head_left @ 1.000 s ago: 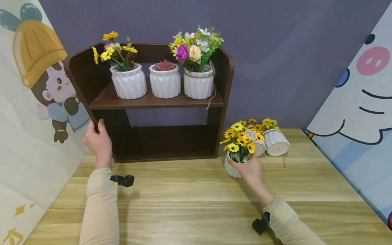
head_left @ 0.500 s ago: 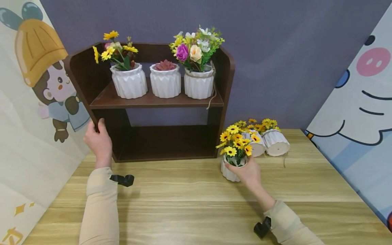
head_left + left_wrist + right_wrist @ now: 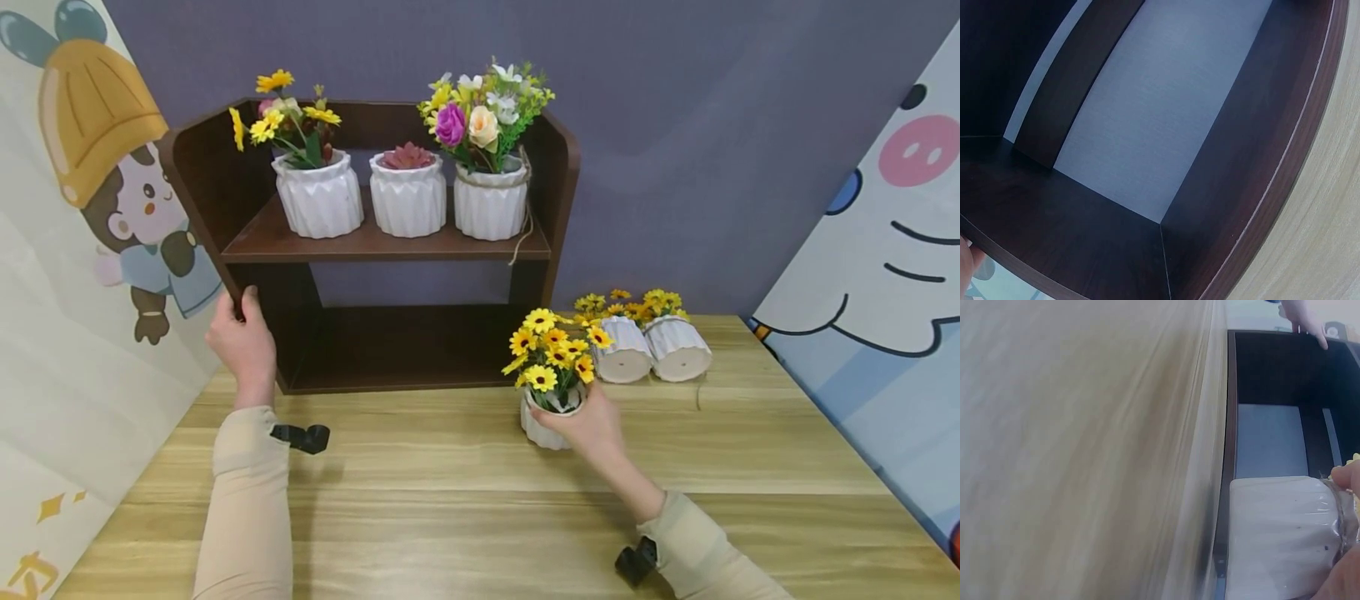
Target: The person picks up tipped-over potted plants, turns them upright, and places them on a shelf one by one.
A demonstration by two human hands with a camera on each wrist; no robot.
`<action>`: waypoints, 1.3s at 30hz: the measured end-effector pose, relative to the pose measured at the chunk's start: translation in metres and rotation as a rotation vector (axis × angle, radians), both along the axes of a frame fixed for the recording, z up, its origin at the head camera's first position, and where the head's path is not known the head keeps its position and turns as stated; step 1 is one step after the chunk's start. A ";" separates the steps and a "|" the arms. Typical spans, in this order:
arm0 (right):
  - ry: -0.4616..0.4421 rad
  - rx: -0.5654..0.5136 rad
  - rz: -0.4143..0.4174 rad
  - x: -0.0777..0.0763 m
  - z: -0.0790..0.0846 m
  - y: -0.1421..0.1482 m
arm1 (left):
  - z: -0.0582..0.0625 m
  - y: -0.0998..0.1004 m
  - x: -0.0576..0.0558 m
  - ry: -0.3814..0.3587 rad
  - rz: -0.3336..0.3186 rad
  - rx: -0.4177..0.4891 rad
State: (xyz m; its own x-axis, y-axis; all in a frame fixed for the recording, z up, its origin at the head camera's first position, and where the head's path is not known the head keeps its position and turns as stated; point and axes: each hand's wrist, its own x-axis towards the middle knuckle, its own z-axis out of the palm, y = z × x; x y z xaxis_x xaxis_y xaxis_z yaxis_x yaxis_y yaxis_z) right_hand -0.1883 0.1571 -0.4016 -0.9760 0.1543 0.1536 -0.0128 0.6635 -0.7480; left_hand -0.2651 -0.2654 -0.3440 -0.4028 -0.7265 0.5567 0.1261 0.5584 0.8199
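My left hand (image 3: pixel 243 342) grips the left side panel of a dark brown two-tier shelf (image 3: pixel 386 248), thumb in front of the panel's edge. With my right hand (image 3: pixel 588 425) I hold a white ribbed flowerpot (image 3: pixel 542 432) of yellow sunflowers (image 3: pixel 551 354) by its rim, upright, in front of the shelf's lower right corner. The right wrist view shows the pot's white side (image 3: pixel 1282 534) near, with fingers at its rim. In the left wrist view the lower compartment (image 3: pixel 1072 231) fills most of the frame, and only a bit of my hand shows.
On the upper tier stand a pot of mixed flowers (image 3: pixel 318 200), a red succulent pot (image 3: pixel 408 200) and a bouquet pot (image 3: pixel 490 204) with trailing twine. Two white pots, one (image 3: pixel 622 350) beside another (image 3: pixel 677 346), lie tipped on the wooden table (image 3: pixel 420 517) at right, yellow blooms toward the wall.
My right hand has carried the sunflower pot left and slightly nearer, away from the two lying pots, to overlap the shelf's lower right corner. My left hand stays on the side panel.
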 end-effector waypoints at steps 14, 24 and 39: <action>0.090 0.022 0.102 0.001 0.002 -0.029 | -0.003 -0.001 -0.003 0.001 -0.006 -0.002; 0.095 -0.014 0.149 -0.004 0.004 -0.049 | -0.003 0.000 -0.002 0.007 0.000 0.006; 0.114 -0.071 0.220 -0.021 0.000 -0.082 | -0.001 0.000 -0.002 0.011 0.002 0.012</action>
State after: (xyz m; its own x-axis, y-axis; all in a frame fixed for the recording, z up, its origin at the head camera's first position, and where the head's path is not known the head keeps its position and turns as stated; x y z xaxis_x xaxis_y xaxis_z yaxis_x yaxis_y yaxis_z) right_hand -0.2095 0.0751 -0.4015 -0.9644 -0.0457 0.2605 -0.2377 0.5817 -0.7779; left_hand -0.2668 -0.2656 -0.3452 -0.3955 -0.7336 0.5527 0.1345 0.5490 0.8249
